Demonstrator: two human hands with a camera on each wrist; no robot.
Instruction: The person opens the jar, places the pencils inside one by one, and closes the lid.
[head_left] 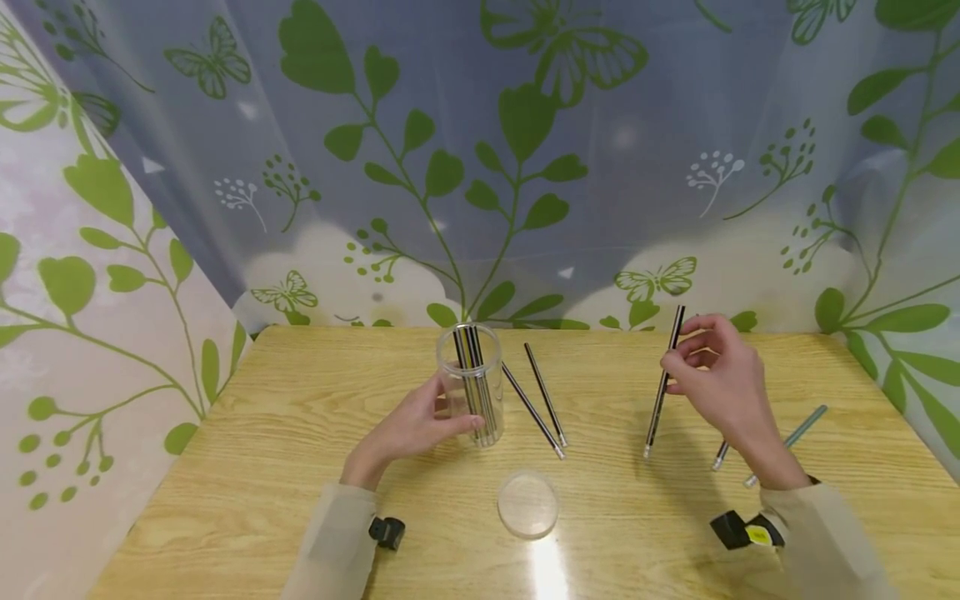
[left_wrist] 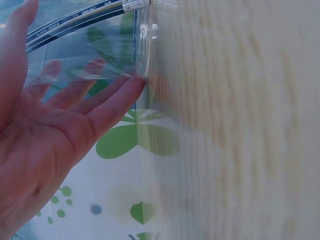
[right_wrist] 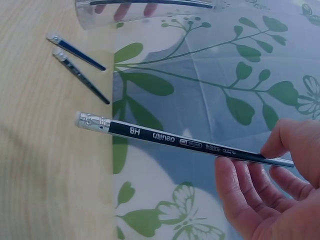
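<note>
A clear plastic jar [head_left: 491,400] stands upright on the table with several dark striped pencils [head_left: 471,358] inside. My left hand [head_left: 412,425] holds the jar from its left side, thumb in front and fingers curved around behind. On the right, my right hand [head_left: 720,375] pinches a black pencil [head_left: 663,385] between thumb and fingertips near its upper end. That pencil is nearly upright, its white eraser end down. In the right wrist view its side [right_wrist: 160,137] shows silver HB lettering and a metal ferrule.
Two dark pencils [head_left: 534,412] lie just right of the jar. A round clear lid [head_left: 528,505] lies in front of them. Under the right forearm are a partly hidden dark pencil [head_left: 720,457] and a teal pencil [head_left: 806,425]. A patterned curtain [head_left: 420,208] hangs behind the wooden table.
</note>
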